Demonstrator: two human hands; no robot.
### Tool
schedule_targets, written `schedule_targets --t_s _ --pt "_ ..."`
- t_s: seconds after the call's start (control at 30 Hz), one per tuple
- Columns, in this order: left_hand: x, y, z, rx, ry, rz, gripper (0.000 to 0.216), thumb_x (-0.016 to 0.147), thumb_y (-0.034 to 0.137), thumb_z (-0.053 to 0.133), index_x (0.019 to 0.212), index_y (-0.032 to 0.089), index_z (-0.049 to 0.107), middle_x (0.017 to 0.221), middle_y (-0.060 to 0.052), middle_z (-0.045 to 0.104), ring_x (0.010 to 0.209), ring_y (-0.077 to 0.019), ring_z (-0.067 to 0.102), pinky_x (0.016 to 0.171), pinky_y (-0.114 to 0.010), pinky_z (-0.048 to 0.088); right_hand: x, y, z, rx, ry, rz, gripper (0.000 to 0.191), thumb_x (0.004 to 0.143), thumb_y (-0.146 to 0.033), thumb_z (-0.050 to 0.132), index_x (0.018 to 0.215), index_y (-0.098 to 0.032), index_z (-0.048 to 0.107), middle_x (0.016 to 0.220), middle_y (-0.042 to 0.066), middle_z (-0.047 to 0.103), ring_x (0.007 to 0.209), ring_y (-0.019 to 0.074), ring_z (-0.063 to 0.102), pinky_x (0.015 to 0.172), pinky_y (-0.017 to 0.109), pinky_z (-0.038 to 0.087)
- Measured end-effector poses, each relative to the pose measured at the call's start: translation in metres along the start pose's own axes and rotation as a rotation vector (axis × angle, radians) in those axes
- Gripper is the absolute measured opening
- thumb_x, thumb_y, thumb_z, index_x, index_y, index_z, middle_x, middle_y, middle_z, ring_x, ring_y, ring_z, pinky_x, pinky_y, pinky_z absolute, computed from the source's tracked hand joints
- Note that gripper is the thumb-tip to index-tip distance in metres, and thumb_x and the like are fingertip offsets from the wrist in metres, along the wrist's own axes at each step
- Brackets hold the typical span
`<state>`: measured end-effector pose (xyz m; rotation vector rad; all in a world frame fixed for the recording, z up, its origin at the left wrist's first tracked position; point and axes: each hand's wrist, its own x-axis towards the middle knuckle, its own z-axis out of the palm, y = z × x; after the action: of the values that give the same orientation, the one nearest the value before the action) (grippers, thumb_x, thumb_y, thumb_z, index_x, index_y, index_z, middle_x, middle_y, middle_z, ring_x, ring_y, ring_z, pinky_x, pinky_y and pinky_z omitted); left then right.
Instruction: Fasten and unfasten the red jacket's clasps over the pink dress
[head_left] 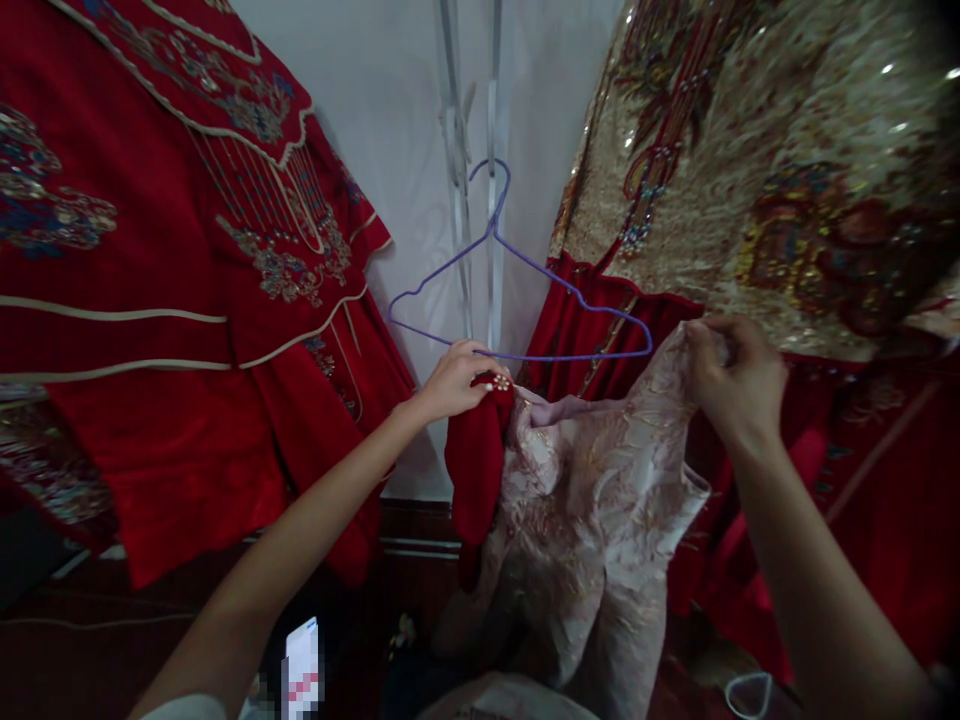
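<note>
Between my hands hangs a pale pink dress [592,500] with a textured, shiny pattern. My left hand [459,382] pinches its upper left edge, together with a red cloth piece [474,455] that dangles beside it. A small flower-shaped ornament [501,382] shows at my left fingertips. With fingers pinched, my right hand [739,375] holds up the dress's other shoulder. Just above my left hand, a purple hanger [517,245] hangs by its hook on a white metal upright; its bottom bar passes close behind my fingers.
Embroidered red garments [247,250] hang on the left. On the right hangs a gold sequined garment [697,190] with red cloth beneath it. A white wall [375,100] stands behind. Low at the left is a lit, blurred phone screen [302,665].
</note>
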<state>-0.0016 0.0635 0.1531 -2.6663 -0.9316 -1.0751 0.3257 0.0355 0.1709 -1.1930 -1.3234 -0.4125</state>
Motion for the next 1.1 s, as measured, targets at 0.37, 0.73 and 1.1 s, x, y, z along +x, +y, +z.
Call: schedule_targets --t_s 0.37,0.73,1.1 --pt "0.001 -0.009 0.003 0.088 -0.016 0.0 0.027 0.072 0.013 0.06 0.093 0.025 0.072 0.093 -0.004 0.067 0.099 -0.0191 0.057 0.088 -0.035 0.041 0.017 -0.013 0.01 0.002 -0.074 -0.045 0.013 0.081 -0.03 0.058 0.084 -0.018 0.063 0.073 0.001 0.062 0.063 0.0124 0.053 0.058 0.022 0.037" --pt "0.003 -0.01 0.011 0.11 -0.003 0.022 0.03 0.071 0.012 0.059 0.095 0.024 0.072 0.096 -0.005 0.065 0.096 -0.0189 0.057 0.088 -0.035 0.041 0.026 -0.016 0.002 0.0 -0.085 0.003 0.016 0.08 -0.033 0.057 0.084 -0.018 0.064 0.066 -0.001 0.056 0.052 0.0098 0.041 0.051 0.022 0.032" --pt "-0.003 -0.011 0.009 0.094 -0.006 -0.011 0.032 0.072 0.013 0.059 0.097 0.026 0.072 0.1 -0.006 0.063 0.1 -0.0196 0.056 0.09 -0.037 0.04 0.038 -0.007 0.01 -0.086 -0.018 0.0 0.011 0.079 -0.029 0.058 0.079 -0.019 0.062 0.07 0.002 0.06 0.059 0.0135 0.048 0.058 0.026 0.036"
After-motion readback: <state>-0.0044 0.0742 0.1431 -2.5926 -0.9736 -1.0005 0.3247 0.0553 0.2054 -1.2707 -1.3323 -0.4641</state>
